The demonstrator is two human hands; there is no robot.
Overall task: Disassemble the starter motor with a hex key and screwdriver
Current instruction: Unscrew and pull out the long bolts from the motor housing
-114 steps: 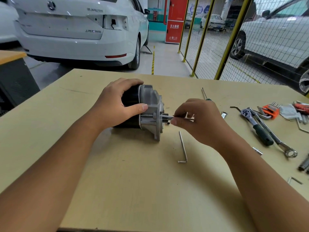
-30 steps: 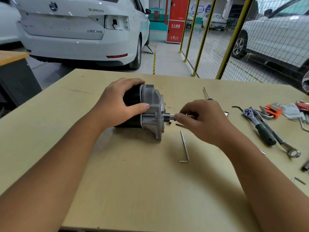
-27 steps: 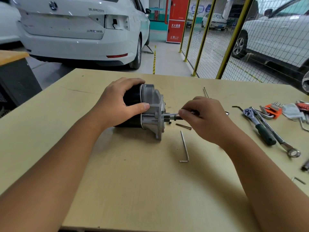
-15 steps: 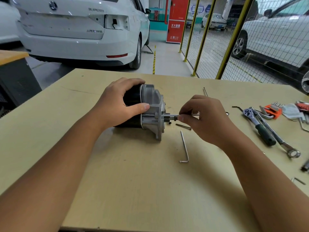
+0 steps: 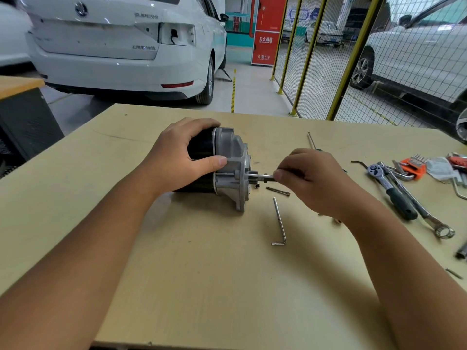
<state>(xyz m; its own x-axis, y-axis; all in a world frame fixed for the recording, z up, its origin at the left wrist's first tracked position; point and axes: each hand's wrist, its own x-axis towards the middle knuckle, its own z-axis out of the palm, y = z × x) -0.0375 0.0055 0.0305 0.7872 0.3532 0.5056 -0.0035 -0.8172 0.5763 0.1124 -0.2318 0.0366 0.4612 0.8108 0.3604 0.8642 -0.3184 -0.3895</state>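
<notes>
The starter motor (image 5: 231,157) lies on its side on the wooden table (image 5: 202,274), black body to the left and silver aluminium housing to the right. My left hand (image 5: 182,157) grips the black body, thumb against the housing. My right hand (image 5: 310,180) pinches a long thin bolt (image 5: 260,176) that sticks out of the housing face to the right. A loose bolt (image 5: 278,191) lies on the table just below it. An L-shaped hex key (image 5: 280,223) lies in front of the motor. A screwdriver shaft (image 5: 311,140) shows behind my right hand.
Right of my hands lie a ratchet wrench with a dark handle (image 5: 393,193), a combination spanner (image 5: 429,215), an orange hex key set (image 5: 412,166) and small loose parts (image 5: 454,274). Beyond the table stand a white car (image 5: 121,46) and a yellow mesh fence (image 5: 328,59).
Since 3.8 s ago one bolt has come to lie on the table beside the motor. My right hand has drawn the long bolt a little further right out of the housing. My left hand stays put.
</notes>
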